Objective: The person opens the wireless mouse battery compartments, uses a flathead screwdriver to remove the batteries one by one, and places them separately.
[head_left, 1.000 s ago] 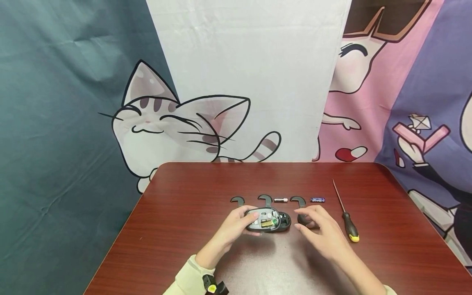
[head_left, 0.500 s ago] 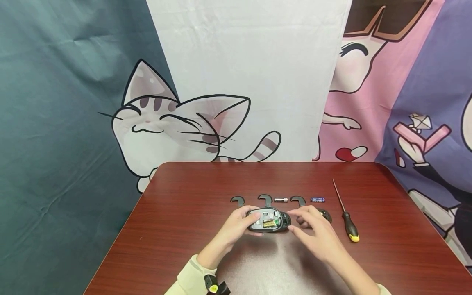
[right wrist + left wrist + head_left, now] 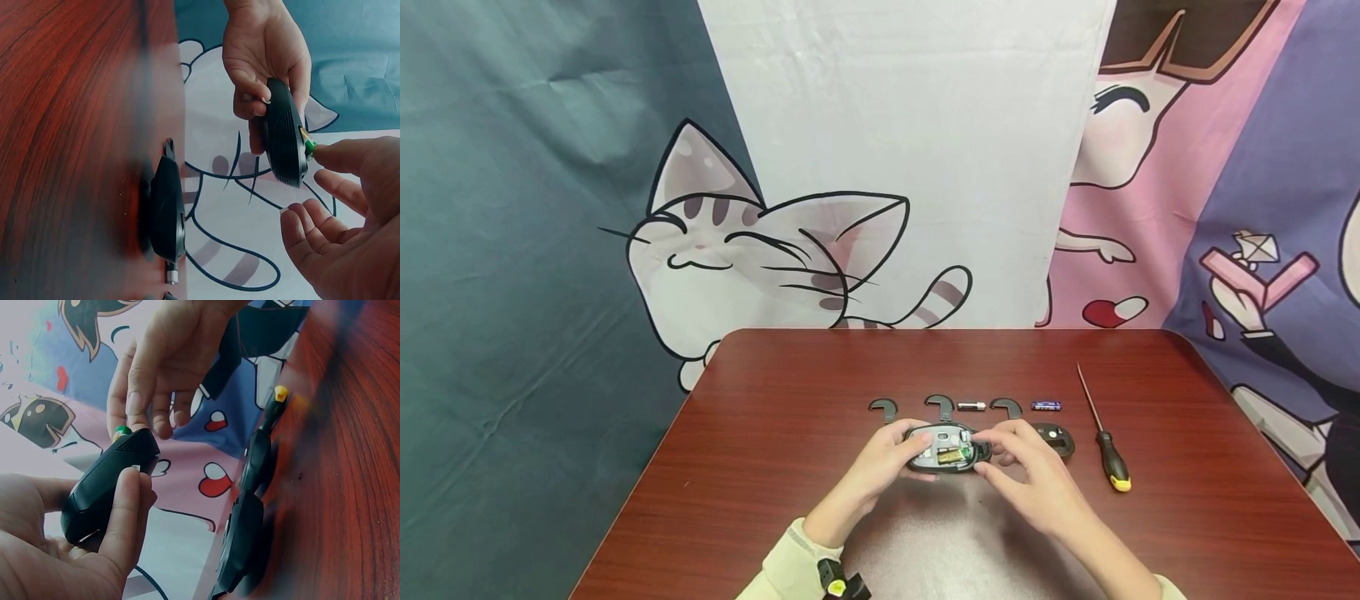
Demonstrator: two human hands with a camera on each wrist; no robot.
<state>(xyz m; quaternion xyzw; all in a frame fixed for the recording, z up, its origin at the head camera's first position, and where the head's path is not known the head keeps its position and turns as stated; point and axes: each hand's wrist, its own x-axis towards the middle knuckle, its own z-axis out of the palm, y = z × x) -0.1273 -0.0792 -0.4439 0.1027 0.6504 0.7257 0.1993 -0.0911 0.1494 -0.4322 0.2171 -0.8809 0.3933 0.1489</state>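
My left hand (image 3: 871, 467) holds a black computer mouse (image 3: 928, 455) above the table, its grey underside facing up and its battery bay uncovered. A battery (image 3: 953, 456) lies in the bay, and its green end (image 3: 310, 149) sticks out past the mouse's side in the right wrist view. My right hand (image 3: 1033, 475) is at the mouse's right end. One of its fingertips (image 3: 324, 154) touches that green end, while the other fingers hang apart and loosely bent. In the left wrist view the held mouse (image 3: 103, 484) sits between my left thumb and fingers.
Another mouse (image 3: 1060, 435) lies underside up beside my right hand; a further one (image 3: 240, 544) is mostly hidden behind the held mouse. Farther back lie hook-shaped covers (image 3: 940, 403), a silver-black battery (image 3: 972, 407) and a blue battery (image 3: 1047, 407). A screwdriver (image 3: 1109, 454) lies right.
My right hand has moved left from the mouse on the table to the held mouse's end, uncovering the table mouse. The held mouse has shifted slightly right.
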